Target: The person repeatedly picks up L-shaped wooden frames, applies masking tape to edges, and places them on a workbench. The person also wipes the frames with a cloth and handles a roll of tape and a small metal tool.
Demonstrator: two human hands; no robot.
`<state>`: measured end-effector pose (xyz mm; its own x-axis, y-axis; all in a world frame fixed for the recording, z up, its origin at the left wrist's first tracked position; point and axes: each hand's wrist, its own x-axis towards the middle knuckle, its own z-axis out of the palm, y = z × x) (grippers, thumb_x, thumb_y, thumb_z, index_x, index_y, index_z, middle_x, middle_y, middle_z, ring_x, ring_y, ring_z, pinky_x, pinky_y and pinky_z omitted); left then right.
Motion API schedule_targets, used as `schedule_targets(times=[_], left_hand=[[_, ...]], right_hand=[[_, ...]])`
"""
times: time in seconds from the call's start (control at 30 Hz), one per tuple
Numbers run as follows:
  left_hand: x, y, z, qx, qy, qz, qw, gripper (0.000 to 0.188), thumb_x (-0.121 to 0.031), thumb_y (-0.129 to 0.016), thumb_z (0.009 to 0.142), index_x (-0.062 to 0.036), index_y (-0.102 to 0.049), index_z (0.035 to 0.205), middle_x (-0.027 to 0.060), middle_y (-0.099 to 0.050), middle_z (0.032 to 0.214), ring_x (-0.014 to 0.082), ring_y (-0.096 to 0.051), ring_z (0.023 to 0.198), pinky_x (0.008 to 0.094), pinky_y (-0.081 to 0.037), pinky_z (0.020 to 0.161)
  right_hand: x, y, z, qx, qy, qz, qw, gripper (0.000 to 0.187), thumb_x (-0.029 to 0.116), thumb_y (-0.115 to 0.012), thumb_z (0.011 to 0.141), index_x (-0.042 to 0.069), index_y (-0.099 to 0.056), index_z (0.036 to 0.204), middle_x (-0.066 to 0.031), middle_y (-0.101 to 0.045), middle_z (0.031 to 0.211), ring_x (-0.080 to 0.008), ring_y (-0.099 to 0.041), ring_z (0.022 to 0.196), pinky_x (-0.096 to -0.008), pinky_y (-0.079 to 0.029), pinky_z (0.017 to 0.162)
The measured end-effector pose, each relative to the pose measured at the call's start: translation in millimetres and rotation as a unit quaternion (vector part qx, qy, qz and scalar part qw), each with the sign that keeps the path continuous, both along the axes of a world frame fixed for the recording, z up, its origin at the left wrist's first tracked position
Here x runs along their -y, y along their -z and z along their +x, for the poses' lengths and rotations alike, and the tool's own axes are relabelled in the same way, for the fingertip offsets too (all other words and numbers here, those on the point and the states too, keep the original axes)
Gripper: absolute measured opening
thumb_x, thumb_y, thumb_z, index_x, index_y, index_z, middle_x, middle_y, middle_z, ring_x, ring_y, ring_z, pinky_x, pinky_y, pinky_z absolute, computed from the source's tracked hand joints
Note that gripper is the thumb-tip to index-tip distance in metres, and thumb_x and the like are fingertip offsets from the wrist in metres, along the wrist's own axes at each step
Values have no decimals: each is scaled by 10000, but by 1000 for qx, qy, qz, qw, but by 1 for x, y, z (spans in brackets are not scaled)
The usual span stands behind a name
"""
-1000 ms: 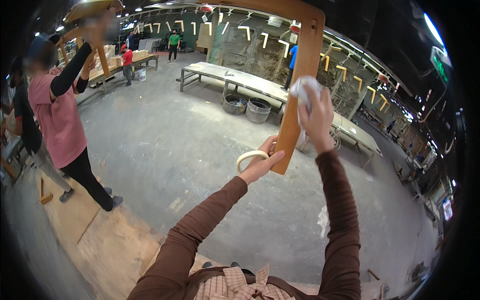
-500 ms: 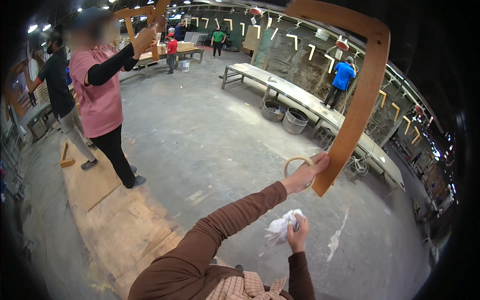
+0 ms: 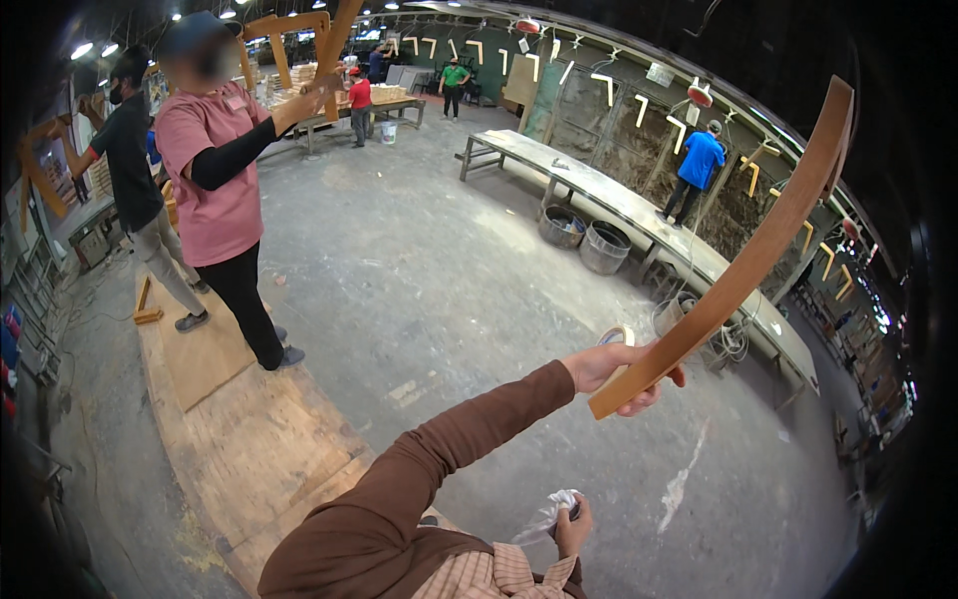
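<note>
My left hand (image 3: 593, 367), at the end of an outstretched arm, grips the lower end of a long brown wooden frame piece (image 3: 720, 297). The piece rises up and to the right and is seen mostly edge-on, so its bent top is largely hidden. A pale tape roll (image 3: 623, 331) hangs at that hand, partly hidden behind it. Lower down, close to my body, my right hand (image 3: 573, 531) is closed on a crumpled white cloth (image 3: 545, 517). Something dark shows between its fingers, too small to name.
A co-worker in pink (image 3: 222, 180) holds a wooden frame (image 3: 284, 55) at the left, on plywood boards (image 3: 249, 449). A long table (image 3: 589, 185) with black buckets (image 3: 605, 250) beneath stands across the floor. Pale L-shaped pieces (image 3: 603, 88) hang in a row beyond.
The wooden piece has turned from its broad L-shaped side to its edge, and its top has swung right. My right hand has moved down with the cloth, nearer my body.
</note>
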<state>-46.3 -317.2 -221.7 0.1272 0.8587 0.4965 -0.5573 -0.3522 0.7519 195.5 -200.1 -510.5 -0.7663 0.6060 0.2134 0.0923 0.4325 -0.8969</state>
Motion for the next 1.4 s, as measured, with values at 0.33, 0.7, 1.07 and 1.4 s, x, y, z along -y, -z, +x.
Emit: schedule_targets(times=[0.33,0.7,1.07,1.4], left_hand=[[-15,16,4,70,53,-32,996,454,-344,-428,928,-4,-430,1229,90,-529,646,190,-506,463,299,-380,462],[-4,14,10,68,-6,-37,997,524,-405,-386,952,17,-439,1260,90,-544,667,177,-532,501,284,-398,462],[22,78,8,92,-136,-123,979,516,-416,-366,973,-30,-435,1308,25,-511,654,116,-445,531,270,-348,515],[112,378,108,132,-251,-559,779,392,-380,-554,919,-176,-516,1252,9,-594,838,103,-569,681,252,-449,525]], right_hand=[[-9,5,37,-25,-1,-40,999,332,56,-608,740,-39,-582,1057,-148,-619,1009,-242,-594,947,-344,-452,869],[-5,30,77,63,-61,-38,995,360,109,-622,753,-15,-580,1088,-169,-637,985,-270,-623,916,-343,-470,827],[-22,113,212,425,-53,15,903,496,274,-663,772,57,-515,1193,-194,-516,1204,-332,-491,1150,-385,-382,969],[-13,174,206,499,-68,-9,864,410,260,-645,760,67,-571,1114,-180,-577,1091,-346,-548,1029,-408,-432,866]])
